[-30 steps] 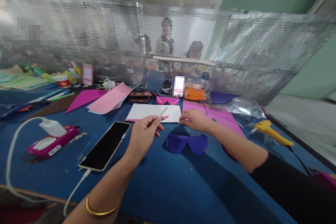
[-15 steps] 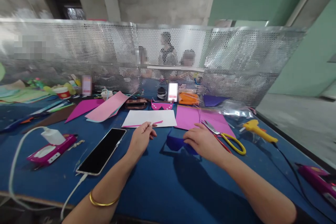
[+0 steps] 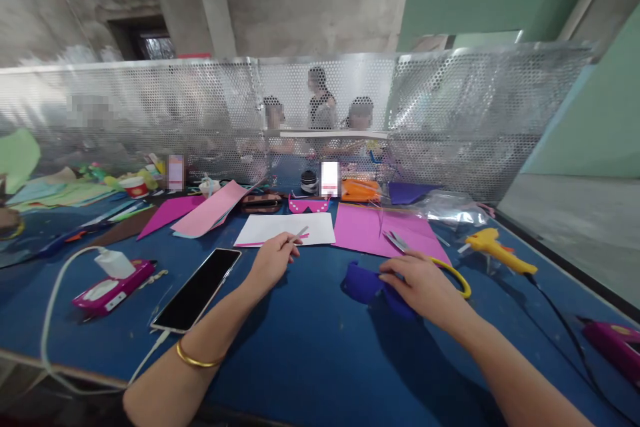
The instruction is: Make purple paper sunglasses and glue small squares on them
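Observation:
My left hand is closed in a pinch on a thin white paper strip and rests on the blue table, just in front of a white paper sheet. My right hand lies on purple paper glasses, fingers curled over their right part, gripping them. Yellow-handled scissors lie just behind that hand, partly on a pink paper sheet.
A black phone on a white cable lies at the left, beside a pink wipes pack. A yellow glue gun sits at the right. Pink paper glasses, coloured sheets and a perforated metal screen stand behind; people sit beyond it.
My right hand came back from the pink sheet onto the purple glasses and shifted them to the right. My left hand lowered toward the table with the strip. The view tilted up.

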Tool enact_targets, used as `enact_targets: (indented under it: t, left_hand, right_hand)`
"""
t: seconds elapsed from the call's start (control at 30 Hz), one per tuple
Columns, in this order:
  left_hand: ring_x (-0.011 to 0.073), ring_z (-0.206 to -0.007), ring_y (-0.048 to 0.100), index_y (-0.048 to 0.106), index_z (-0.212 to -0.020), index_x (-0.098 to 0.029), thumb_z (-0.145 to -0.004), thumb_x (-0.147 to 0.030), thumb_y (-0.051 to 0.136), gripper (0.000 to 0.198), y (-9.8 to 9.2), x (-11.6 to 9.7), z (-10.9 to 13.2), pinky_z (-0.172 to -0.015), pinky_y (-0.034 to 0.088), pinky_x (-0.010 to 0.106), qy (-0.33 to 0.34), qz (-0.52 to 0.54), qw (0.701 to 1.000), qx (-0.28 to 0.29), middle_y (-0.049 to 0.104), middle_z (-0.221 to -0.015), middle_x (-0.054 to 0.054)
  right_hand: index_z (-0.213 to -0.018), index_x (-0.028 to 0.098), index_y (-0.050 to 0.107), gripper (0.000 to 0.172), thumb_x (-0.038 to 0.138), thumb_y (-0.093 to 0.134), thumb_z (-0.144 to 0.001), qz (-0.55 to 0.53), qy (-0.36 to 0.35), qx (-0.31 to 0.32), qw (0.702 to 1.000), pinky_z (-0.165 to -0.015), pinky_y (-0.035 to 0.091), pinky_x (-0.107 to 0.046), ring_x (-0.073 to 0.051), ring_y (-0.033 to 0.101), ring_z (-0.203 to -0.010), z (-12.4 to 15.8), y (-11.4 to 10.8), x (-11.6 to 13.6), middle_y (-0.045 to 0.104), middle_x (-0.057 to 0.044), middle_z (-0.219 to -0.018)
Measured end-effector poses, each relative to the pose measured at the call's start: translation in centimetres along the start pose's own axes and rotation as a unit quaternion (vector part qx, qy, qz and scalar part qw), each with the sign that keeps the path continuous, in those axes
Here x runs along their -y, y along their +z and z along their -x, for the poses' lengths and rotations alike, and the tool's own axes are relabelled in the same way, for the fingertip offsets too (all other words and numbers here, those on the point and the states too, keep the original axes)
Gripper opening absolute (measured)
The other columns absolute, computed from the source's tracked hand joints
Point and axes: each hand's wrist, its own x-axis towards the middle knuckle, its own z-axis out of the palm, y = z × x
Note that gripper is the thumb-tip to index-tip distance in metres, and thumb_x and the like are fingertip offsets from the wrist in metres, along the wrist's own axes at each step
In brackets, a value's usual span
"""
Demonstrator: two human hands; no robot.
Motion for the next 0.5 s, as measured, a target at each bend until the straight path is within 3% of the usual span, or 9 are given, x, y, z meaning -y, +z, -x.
enact_targets:
  t: [0.13, 0.3, 0.5]
  left_hand:
    - [0.0237, -0.103, 0.064, 0.059, -0.124, -0.017, -0.093, -0.036, 0.062, 0.036, -0.2, -0.1, -1.6, -0.086, 0.056, 0.045, -0.012, -0.11, 0.994, 0.026, 0.062, -0.124, 0.01]
    - [0.0246, -0.106, 0.063, 0.058, -0.126, -0.018, -0.094, -0.035, 0.061, 0.037, 0.9, -0.4, -3.5, -0.088, 0.055, 0.046, 0.02, -0.262, 0.965, 0.019, 0.061, -0.127, 0.01]
    - [0.0244, -0.106, 0.063, 0.058, -0.126, -0.018, -0.094, -0.035, 0.061, 0.036, 2.6, -0.2, -4.2, -0.088, 0.055, 0.046, 0.124, -0.393, 0.911, 0.03, 0.061, -0.127, 0.01]
  right_hand:
    - [-0.093, 0.023, 0.071, 0.019, 0.024, 0.053, -0.095, 0.0, 0.013, 0.0, 1.0, -0.106, 0.036, -0.049, -0.023, 0.07, -0.095, 0.1, 0.1, 0.5, 0.078, -0.004, -0.097]
    - [-0.089, 0.023, 0.071, 0.02, 0.019, 0.053, -0.094, -0.002, 0.042, -0.003, 0.999, -0.107, 0.035, -0.046, -0.021, 0.07, -0.092, 0.0, 0.2, 0.5, 0.077, -0.002, -0.094]
    - [-0.09, 0.023, 0.071, 0.02, 0.02, 0.052, -0.094, 0.006, 0.068, -0.005, 0.998, -0.105, 0.036, -0.044, -0.022, 0.071, -0.094, -0.2, 0.3, -0.1, 0.078, -0.004, -0.094]
